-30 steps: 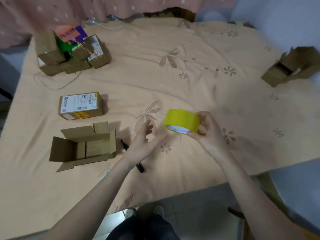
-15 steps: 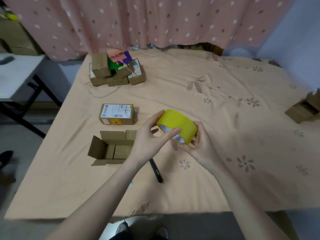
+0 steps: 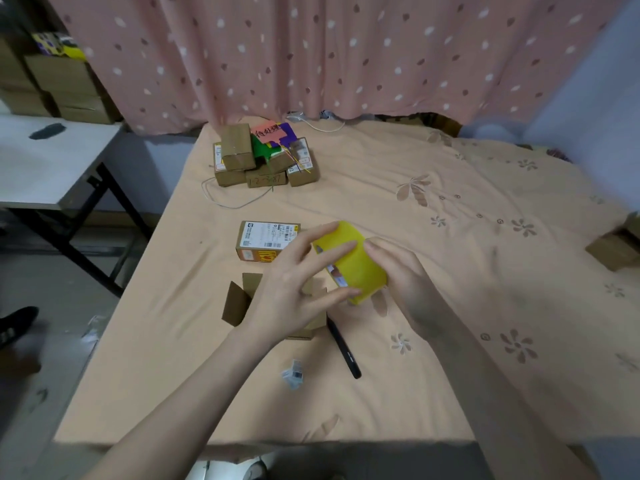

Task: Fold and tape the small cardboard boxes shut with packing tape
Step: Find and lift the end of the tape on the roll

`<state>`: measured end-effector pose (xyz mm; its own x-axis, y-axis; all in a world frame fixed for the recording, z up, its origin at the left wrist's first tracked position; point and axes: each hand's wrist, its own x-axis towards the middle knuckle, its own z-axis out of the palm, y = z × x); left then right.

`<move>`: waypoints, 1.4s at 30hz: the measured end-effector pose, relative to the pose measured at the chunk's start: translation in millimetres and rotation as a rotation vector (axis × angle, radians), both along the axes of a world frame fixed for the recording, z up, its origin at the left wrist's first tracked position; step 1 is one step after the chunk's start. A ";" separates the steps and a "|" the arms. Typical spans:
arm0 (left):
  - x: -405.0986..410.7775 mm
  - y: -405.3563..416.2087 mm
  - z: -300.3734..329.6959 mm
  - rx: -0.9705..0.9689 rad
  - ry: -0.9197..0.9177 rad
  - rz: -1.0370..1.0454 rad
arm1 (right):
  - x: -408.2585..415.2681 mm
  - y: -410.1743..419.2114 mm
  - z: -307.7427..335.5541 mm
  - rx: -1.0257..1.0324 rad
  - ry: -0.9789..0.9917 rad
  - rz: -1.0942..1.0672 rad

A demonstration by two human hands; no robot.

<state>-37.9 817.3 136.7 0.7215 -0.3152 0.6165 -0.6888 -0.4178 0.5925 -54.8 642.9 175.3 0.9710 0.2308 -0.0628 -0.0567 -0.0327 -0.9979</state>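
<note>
Both hands hold a yellow roll of packing tape [image 3: 358, 268] above the cloth-covered table. My right hand [image 3: 398, 271] grips its right side. My left hand [image 3: 298, 289] has thumb and fingers on the roll's left face and outer surface. An open small cardboard box [image 3: 239, 299] lies under my left hand, mostly hidden by it. A closed box with a white label [image 3: 266, 237] sits just behind it.
A pile of small boxes with coloured cards [image 3: 265, 157] stands at the table's far left. A black pen [image 3: 344, 349] and a crumpled scrap [image 3: 293, 374] lie near the front. Another open box [image 3: 616, 245] is at the right edge. A white side table [image 3: 41, 161] stands left.
My left hand has come onto the tape roll and now grips it together with the right. The camera has tilted up, showing more of the curtain.
</note>
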 end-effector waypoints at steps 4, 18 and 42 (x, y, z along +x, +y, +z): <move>-0.6 8.1 6.9 -0.085 0.002 0.011 | 1.8 17.7 13.1 0.107 -0.033 -0.025; -2.5 25.8 37.3 -0.123 0.132 -0.050 | -1.8 39.6 49.7 0.157 -0.060 -0.012; -11.0 1.7 60.9 -0.631 1.045 -0.090 | -25.8 24.6 62.8 0.102 -0.188 0.008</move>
<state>-48.9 819.0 197.6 0.9519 -0.2453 -0.1835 0.2280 0.1674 0.9592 -80.6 667.5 238.1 0.9616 0.2340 0.1435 0.1308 0.0690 -0.9890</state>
